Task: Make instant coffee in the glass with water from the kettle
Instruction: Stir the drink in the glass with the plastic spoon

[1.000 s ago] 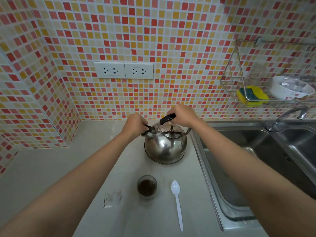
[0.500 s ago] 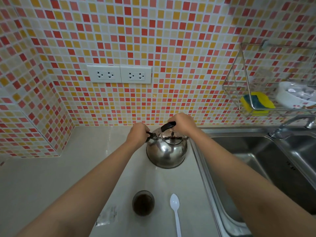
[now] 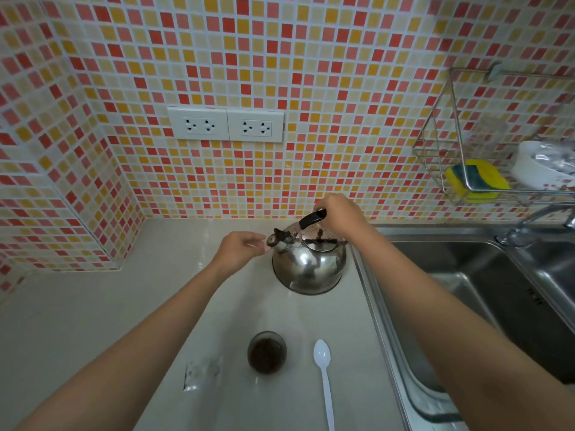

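A shiny steel kettle (image 3: 311, 265) with a black handle stands on the pale counter (image 3: 93, 321) beside the sink. My right hand (image 3: 340, 214) is closed around the kettle's handle. My left hand (image 3: 241, 250) hovers just left of the spout, fingers loosely apart and empty; the spout's cap stands flipped up. Nearer to me stands a small glass (image 3: 267, 352) with dark coffee granules in its bottom. A white plastic spoon (image 3: 323, 371) lies to the right of the glass.
An empty clear sachet (image 3: 199, 373) lies left of the glass. The steel sink (image 3: 497, 290) and tap (image 3: 541, 216) fill the right side. A wire rack (image 3: 466, 169) on the tiled wall holds a yellow sponge and a white bowl. Sockets (image 3: 225, 124) sit above the kettle.
My left hand has let go of the spout cap and drawn slightly left. My right hand stays on the handle. The camera view has tilted up a little.
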Demonstrator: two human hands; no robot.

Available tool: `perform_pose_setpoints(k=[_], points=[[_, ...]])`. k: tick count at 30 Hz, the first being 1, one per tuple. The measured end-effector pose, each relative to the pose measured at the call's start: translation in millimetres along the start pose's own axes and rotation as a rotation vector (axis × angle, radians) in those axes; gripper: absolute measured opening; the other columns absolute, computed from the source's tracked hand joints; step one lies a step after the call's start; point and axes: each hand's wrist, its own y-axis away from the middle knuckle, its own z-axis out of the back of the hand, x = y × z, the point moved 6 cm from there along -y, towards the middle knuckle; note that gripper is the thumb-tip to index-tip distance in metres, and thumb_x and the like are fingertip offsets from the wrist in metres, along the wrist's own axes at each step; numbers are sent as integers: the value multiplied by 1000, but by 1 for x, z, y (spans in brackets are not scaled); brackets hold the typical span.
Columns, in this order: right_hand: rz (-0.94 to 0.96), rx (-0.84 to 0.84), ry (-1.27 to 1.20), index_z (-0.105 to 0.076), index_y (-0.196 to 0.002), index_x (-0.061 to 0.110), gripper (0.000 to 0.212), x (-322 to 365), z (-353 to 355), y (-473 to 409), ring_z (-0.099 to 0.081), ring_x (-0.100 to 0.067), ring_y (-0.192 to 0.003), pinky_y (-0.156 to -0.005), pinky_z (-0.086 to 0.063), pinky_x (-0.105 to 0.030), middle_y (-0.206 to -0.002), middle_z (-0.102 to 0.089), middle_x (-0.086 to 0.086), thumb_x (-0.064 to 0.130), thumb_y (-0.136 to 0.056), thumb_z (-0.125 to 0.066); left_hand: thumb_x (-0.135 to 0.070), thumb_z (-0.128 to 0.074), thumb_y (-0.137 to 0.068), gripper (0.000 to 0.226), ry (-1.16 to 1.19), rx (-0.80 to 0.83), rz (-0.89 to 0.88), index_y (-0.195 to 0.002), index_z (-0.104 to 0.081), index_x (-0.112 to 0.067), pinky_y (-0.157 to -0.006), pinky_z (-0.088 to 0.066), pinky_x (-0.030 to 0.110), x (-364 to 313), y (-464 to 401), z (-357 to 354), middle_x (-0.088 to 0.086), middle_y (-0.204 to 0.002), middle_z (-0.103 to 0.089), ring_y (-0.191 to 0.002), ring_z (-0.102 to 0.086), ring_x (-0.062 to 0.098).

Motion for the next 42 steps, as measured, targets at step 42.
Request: perform_pose_setpoints(k=[42], points=[[-761, 182, -403, -60, -87, 9, 10, -6, -173, 273, -68, -29, -82, -59, -45, -27, -94, -70, -9, 16, -83, -54, 2, -90, -50, 82, 159, 86, 5, -125, -60, -11, -94, -45, 23, 90, 169, -49, 4, -111, -64, -105, -61, 17]])
